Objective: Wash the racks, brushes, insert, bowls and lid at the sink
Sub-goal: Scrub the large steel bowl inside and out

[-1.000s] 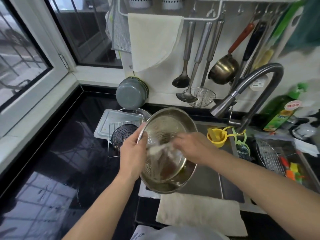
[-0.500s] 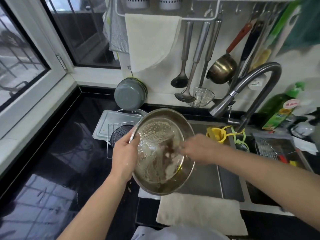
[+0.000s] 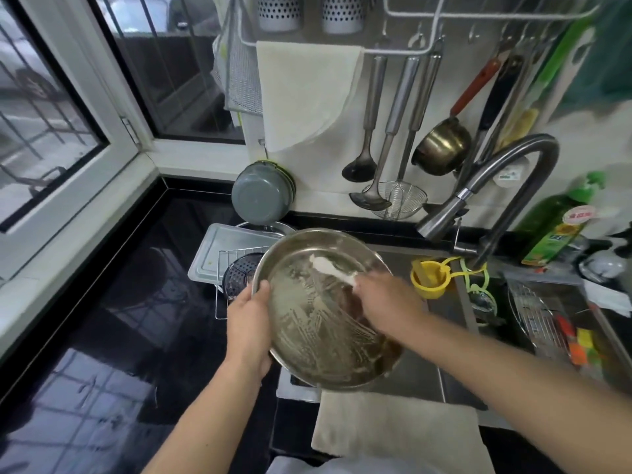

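A steel bowl (image 3: 318,336), streaked with white suds, is tilted over the sink (image 3: 407,374). My left hand (image 3: 248,323) grips its left rim. My right hand (image 3: 383,302) reaches inside it and holds a white soapy cloth (image 3: 330,268) against the far inner wall. A wire rack (image 3: 224,278) and a dark perforated insert (image 3: 239,273) lie on a grey tray (image 3: 219,248) left of the sink. Another wire rack (image 3: 537,316) lies in the right basin.
The faucet (image 3: 478,196) arches over the sink from the right. Ladles and a strainer (image 3: 403,196) hang on the wall. A grey bowl (image 3: 261,193) hangs above the tray. Yellow funnel (image 3: 427,278), green soap bottle (image 3: 557,227), and a cloth (image 3: 396,429) on the front edge.
My right hand has swept the cloth from the bowl's middle up toward its far rim, leaving more suds streaks. My left hand keeps its grip on the rim.
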Demonstrator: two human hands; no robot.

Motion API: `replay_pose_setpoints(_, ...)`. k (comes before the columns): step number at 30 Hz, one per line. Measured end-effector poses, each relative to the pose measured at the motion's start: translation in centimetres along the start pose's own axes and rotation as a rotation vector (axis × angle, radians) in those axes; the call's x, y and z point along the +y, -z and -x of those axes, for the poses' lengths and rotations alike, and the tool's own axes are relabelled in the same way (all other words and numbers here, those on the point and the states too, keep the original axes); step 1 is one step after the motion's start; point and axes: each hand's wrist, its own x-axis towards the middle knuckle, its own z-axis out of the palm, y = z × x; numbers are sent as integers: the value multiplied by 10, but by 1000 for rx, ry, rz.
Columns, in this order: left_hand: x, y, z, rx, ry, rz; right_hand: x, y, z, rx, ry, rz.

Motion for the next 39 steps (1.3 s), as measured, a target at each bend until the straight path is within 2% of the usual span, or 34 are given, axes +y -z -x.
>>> replay_pose_setpoints(3, -22, -8, 2, 32, -42, -1, -50, -19, 24, -94, 12, -169)
replay_pose_setpoints(7, -37, -18, 17, 59, -136, -59, -35, -29, -7, -79, -448, -357)
replay_pose_setpoints(8, -38, -21, 21, 61, -167, -88, -38, -30, -9, -67, -491, -388)
replay_pose_setpoints(12, -45, -24, 20, 87, -199, -129, -82, -21, -3, -113, -253, -361)
replay_pose_setpoints(13, -43, -22, 18, 82, -204, -129, -76, -22, -5, -112, -266, -342)
replay_pose_setpoints(16, -38, -19, 20, 80, -218, -140, -33, -27, -15, -114, -477, -302)
replay_pose_setpoints(17, -38, -17, 20, 88, -214, -161, -33, -29, -13, -128, -469, -261)
replay_pose_setpoints(20, -42, -12, 20, 63, -178, -148, -62, -31, -1, -88, -196, -175)
replay_pose_setpoints(22, -44, -8, 18, 46, -136, -91, -58, -32, 0, -46, -125, -152)
replay_pose_setpoints(26, -37, -3, 18, 40, -199, -94, -7, -27, 0, -72, -357, -36)
replay_pose_setpoints(28, -32, -2, 14, 69, -232, -88, -16, -31, 14, -159, -321, -8)
replay_pose_setpoints(30, -31, 0, 12, 84, -225, -82, -33, -37, 26, -205, -248, -84)
replay_pose_setpoints(32, -31, -1, 16, 72, -218, -67, -32, -38, 21, -166, -259, -169)
replay_pose_setpoints(35, -37, -7, 23, 32, -211, -55, -14, -33, 4, -77, -425, -226)
replay_pose_setpoints(36, -38, -9, 26, 30, -212, -54, -20, -30, 6, -82, -420, -227)
replay_pose_setpoints(39, -38, -8, 23, 68, -165, -9, -57, -30, 33, -64, -144, -221)
